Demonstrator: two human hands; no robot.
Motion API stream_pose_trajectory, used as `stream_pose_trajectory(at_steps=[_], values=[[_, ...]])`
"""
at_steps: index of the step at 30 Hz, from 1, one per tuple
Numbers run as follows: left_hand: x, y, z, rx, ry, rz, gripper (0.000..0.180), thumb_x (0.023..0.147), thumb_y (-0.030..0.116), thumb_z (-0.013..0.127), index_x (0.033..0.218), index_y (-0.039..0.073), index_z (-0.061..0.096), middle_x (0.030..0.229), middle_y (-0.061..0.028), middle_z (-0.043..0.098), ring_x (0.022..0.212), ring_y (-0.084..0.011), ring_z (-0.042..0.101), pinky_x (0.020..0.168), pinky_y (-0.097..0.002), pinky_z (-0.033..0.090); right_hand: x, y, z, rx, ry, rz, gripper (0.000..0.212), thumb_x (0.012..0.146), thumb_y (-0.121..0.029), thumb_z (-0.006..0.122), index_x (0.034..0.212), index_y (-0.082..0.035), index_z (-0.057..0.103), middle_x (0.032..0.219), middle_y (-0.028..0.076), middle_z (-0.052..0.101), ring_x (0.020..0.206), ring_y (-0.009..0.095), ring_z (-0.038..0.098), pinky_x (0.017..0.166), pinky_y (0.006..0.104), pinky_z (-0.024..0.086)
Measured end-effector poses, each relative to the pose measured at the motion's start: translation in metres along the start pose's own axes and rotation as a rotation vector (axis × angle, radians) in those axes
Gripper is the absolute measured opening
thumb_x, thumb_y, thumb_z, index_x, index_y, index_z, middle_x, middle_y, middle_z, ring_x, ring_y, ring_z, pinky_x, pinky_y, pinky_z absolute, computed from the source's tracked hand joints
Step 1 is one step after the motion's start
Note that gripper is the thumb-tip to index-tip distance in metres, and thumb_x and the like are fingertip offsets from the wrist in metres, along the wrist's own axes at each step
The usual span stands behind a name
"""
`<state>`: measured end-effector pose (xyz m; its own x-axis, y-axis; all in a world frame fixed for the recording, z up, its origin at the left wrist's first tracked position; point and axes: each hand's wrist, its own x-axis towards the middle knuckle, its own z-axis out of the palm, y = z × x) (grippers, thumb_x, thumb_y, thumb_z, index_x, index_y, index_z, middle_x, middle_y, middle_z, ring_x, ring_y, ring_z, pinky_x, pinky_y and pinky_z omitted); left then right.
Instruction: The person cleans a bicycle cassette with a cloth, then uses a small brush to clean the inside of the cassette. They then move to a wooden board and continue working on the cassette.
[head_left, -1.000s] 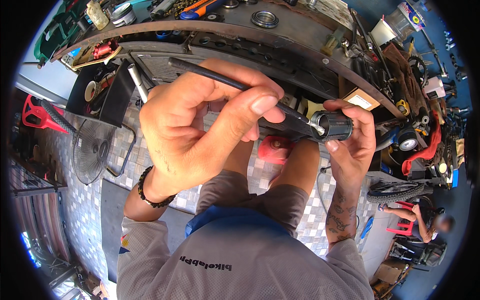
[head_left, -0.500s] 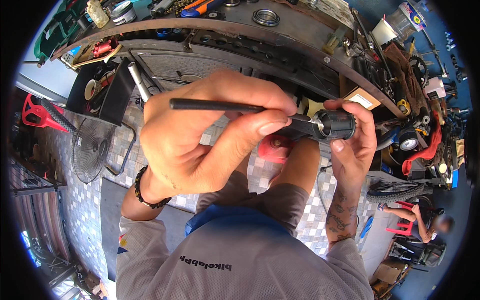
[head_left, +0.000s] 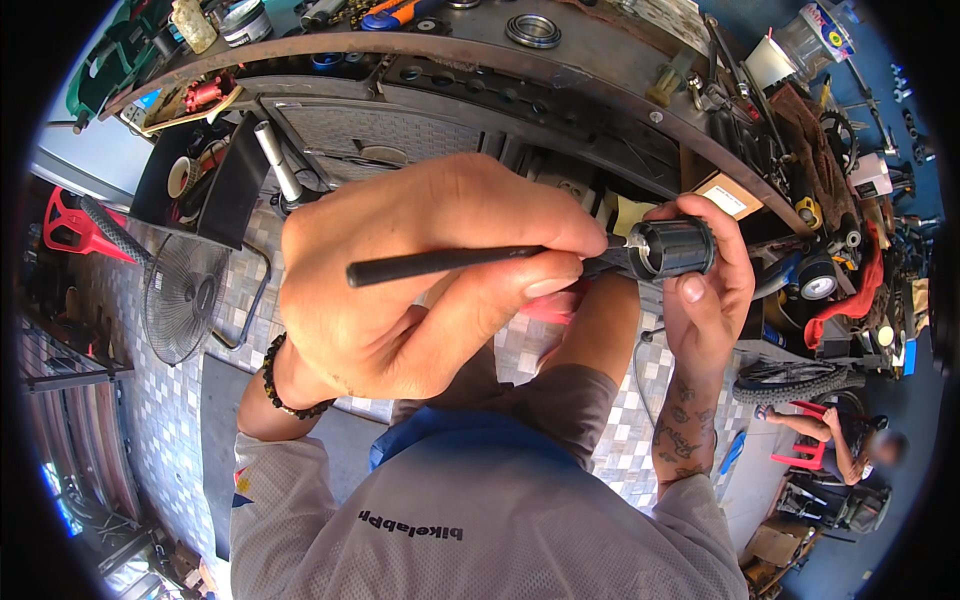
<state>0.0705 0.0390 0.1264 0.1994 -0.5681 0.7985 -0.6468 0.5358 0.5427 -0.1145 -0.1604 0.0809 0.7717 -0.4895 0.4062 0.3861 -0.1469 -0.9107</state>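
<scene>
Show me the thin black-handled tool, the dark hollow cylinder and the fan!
Thin black-handled tool (head_left: 440,264): head view, on its handle.
Dark hollow cylinder (head_left: 684,248): head view, on its outer wall.
Fan (head_left: 184,298): head view, on its grille.

A dark counter (head_left: 590,58) with a rust-brown edge stretched above a floor of grey-and-white checkered tiles (head_left: 628,435), where a black wire-caged fan (head_left: 183,300) stood near a red plastic chair (head_left: 62,226); a blue wall (head_left: 882,60) rose at right.
</scene>
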Motion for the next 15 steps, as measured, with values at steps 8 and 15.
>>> stream_pose_trajectory(at_steps=[8,15], values=[[0.001,-0.006,-0.004,0.033,-0.082,0.114,0.017,0.091,0.005,0.074,0.101,-0.007,0.068,0.085,-0.0197,0.073,0.074,-0.0291,0.074,0.066,-0.0359,0.059,-0.001,0.005,-0.007,0.052,0.03,0.042,0.062,0.087,-0.027,0.077,0.133,0.01,0.057,0.12,0.017,0.067,0.11,0.021,0.065,0.101,0.034,0.048],[-0.001,-0.005,-0.001,0.056,-0.064,0.137,0.015,0.091,0.008,0.075,0.1,-0.003,0.069,0.085,-0.0183,0.074,0.071,-0.0248,0.072,0.059,-0.0316,0.057,-0.003,0.009,-0.012,0.025,0.053,0.069,0.064,0.086,-0.032,0.078,0.129,0.01,0.059,0.119,0.015,0.067,0.109,0.019,0.065,0.1,0.0325,0.047]])
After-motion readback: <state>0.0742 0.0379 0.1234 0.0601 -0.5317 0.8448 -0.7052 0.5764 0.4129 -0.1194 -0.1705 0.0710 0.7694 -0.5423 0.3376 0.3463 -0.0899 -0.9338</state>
